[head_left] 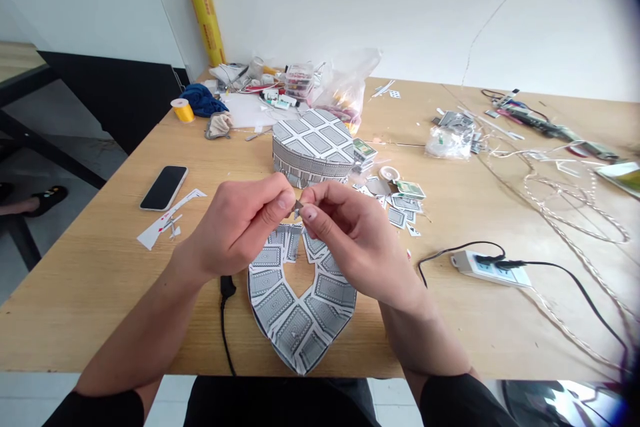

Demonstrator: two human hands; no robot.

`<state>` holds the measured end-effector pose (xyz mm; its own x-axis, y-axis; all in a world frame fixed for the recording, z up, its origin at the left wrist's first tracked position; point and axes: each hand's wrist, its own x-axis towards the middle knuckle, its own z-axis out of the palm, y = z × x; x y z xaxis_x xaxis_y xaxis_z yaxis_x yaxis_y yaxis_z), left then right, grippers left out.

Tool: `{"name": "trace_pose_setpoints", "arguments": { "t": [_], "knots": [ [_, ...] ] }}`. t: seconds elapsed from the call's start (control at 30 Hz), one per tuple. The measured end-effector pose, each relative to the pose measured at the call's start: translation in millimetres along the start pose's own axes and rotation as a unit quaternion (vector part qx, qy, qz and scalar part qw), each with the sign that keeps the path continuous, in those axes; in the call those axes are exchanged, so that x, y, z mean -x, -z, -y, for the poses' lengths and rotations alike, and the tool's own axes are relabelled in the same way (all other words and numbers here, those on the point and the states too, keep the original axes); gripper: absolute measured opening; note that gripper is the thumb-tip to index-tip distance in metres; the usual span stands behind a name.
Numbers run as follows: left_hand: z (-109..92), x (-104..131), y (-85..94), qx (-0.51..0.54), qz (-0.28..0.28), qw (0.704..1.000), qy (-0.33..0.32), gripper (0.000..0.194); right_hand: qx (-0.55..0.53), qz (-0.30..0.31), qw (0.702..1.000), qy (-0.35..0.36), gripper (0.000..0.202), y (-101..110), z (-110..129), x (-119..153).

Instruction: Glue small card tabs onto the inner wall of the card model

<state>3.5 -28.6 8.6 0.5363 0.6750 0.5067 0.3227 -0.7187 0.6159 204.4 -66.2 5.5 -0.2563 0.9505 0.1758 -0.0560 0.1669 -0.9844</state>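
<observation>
My left hand (250, 223) and my right hand (355, 240) meet over the table, thumbs and forefingers pinched on a small grey playing-card piece (298, 207) between them. Most of that piece is covered by my fingertips. Below them lies a pointed, leaf-shaped ring (294, 328) covered with grey-patterned playing cards, open in its middle. Behind my hands stands a round box shape (314, 143) covered in the same cards. Loose playing cards (400, 215) are scattered to the right, beside a roll of white tape (389, 174).
A phone (165, 188) and paper scraps (167, 219) lie at left. A power strip (493, 270) with black plugs sits at right, near twisted cables (560, 227). Toward the wall are a plastic bag (347, 90), a yellow roll (207, 23) and a yellow spool (183, 111).
</observation>
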Motion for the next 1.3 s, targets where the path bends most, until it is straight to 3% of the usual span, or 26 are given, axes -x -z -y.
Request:
{"name": "trace_pose_setpoints", "arguments": {
  "t": [0.83, 1.03, 1.3],
  "knots": [
    [-2.0, -0.4, 1.6, -0.023, -0.009, 0.999, -0.029, 0.036, -0.069, -0.005, 0.998, 0.011, 0.020, -6.4, -3.0, -0.2],
    [-3.6, 1.2, 1.5, -0.026, 0.011, 0.999, -0.024, 0.035, -0.063, -0.081, 0.992, 0.067, 0.020, 5.8, -3.9, -5.5],
    [-2.0, 1.1, 1.0, -0.010, -0.039, 0.999, 0.011, 0.034, -0.086, -0.025, 0.996, 0.032, 0.024, -1.1, -2.3, -4.3]
  ]
}}
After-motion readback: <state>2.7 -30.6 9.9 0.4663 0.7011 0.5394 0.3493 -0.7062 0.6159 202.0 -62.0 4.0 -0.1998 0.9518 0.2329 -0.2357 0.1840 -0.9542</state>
